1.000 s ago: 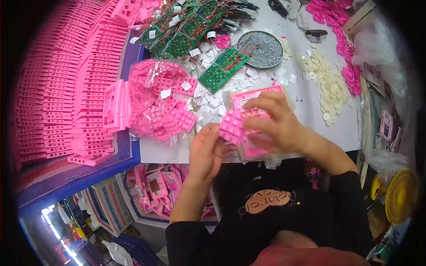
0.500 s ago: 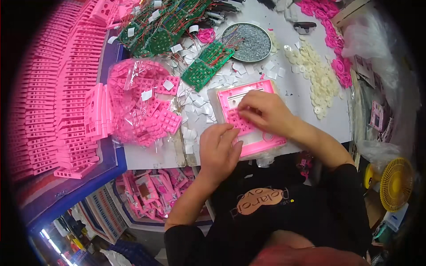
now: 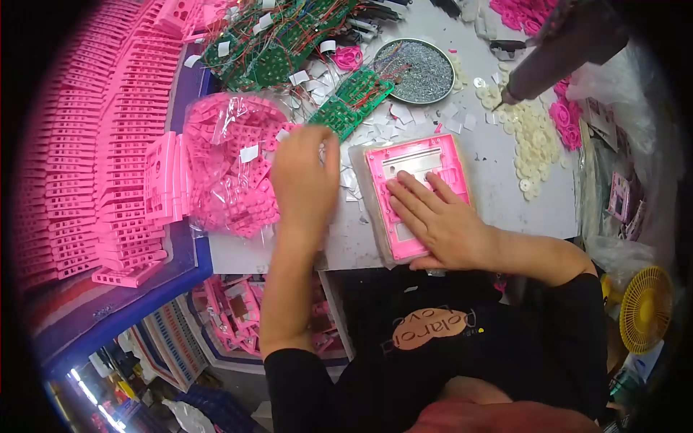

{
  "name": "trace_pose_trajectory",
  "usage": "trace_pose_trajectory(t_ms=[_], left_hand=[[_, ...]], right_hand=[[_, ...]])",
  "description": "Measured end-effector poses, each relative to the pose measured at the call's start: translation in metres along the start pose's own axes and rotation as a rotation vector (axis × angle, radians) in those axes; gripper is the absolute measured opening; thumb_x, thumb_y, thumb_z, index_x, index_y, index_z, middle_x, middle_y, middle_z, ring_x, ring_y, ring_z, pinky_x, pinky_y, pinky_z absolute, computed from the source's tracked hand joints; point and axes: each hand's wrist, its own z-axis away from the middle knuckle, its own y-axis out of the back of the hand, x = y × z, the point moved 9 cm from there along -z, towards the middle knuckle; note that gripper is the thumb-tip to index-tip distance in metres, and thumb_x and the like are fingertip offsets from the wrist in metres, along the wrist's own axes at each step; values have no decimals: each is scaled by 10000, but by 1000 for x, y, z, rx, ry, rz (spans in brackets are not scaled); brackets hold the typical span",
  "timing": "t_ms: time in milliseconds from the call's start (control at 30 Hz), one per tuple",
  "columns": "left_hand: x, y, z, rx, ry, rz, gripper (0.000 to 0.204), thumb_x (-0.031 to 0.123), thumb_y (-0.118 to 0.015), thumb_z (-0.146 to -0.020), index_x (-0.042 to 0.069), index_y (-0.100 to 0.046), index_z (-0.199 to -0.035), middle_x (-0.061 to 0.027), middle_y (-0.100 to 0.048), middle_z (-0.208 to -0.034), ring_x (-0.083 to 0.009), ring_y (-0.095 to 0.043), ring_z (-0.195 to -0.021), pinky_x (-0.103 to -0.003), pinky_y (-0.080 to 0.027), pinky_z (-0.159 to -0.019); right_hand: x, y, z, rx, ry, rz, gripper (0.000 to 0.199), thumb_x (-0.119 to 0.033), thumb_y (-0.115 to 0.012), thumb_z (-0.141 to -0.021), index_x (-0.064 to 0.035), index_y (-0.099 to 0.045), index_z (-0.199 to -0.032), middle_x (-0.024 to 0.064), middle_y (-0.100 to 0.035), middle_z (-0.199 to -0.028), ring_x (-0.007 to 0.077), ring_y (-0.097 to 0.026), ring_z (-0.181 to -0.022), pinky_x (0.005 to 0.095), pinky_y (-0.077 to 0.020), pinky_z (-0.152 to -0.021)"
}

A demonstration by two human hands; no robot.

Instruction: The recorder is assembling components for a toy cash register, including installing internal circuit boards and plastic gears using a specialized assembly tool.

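A pink plastic casing [image 3: 449, 153] lies on a pad on the table, with a silver strip and a white panel showing inside it. My right hand [image 3: 444, 222] rests flat on the casing, its fingers spread and covering the middle. My left hand [image 3: 307, 173] is raised between the bag of pink keypads [image 3: 234, 166] and the casing, smeared by motion. Its fingers are close to a green circuit board [image 3: 354, 105] with red wires; whether they hold anything is not visible.
Stacked pink casings [image 3: 123, 144] fill the left. Wired circuit boards [image 3: 271, 50] pile at the back, beside a round tray of screws [image 3: 415, 70]. Cream discs [image 3: 534, 148] lie at right under a dark pointed tool [image 3: 567, 54]. White paper bits are scattered about. A yellow fan [image 3: 646, 310] stands lower right.
My left hand has left the casing and moved up and left toward the circuit boards. My right hand has flattened onto the casing. The dark tool has come into view at upper right.
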Motion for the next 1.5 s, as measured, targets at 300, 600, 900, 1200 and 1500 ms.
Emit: trace_pose_trajectory(t_ms=[300,600,900,1200,1500], left_hand=[[-33,-41,-49,-217,280,-377,484,484,-758,-806,27,-656,-932,-153,-707,-903,-321,-666,-899,-491,-439,-783],[-32,-14,-34,-97,211,-116,288,257,-739,-856,-15,-646,-849,-140,-604,-648,-311,-575,-570,-443,-470,-613],[-75,-96,-17,-200,866,790,364,386,-752,-886,65,-653,-747,20,-527,-587,-108,-416,-432,-299,-315,-400],[-45,-20,-48,-37,616,1530,213,222,-616,-1003,33,-628,-1100,-82,-709,-971,-152,-675,-765,-292,-519,-578],[-88,26,-46,44,313,-363,347,293,-595,-885,-40,-693,-889,-224,-686,-766,-381,-677,-714,-484,-519,-697]], right_hand=[[3,6,1,93,37,-68,1041,-585,-722,-776,68,-354,-1498,219,-279,-1608,377,-229,-1507,550,-243,-1179],[2,10,4,122,57,-118,1027,-545,-752,-768,69,-358,-1491,227,-292,-1596,390,-237,-1500,557,-244,-1176],[1,8,5,135,61,-99,1044,-539,-756,-766,53,-329,-1511,224,-280,-1602,392,-234,-1499,562,-244,-1177],[5,6,7,143,61,-142,1061,-556,-752,-759,39,-310,-1518,226,-256,-1613,409,-214,-1506,572,-235,-1177],[4,11,7,152,59,-124,1031,-544,-750,-769,39,-336,-1512,217,-285,-1603,391,-237,-1499,551,-253,-1178]])
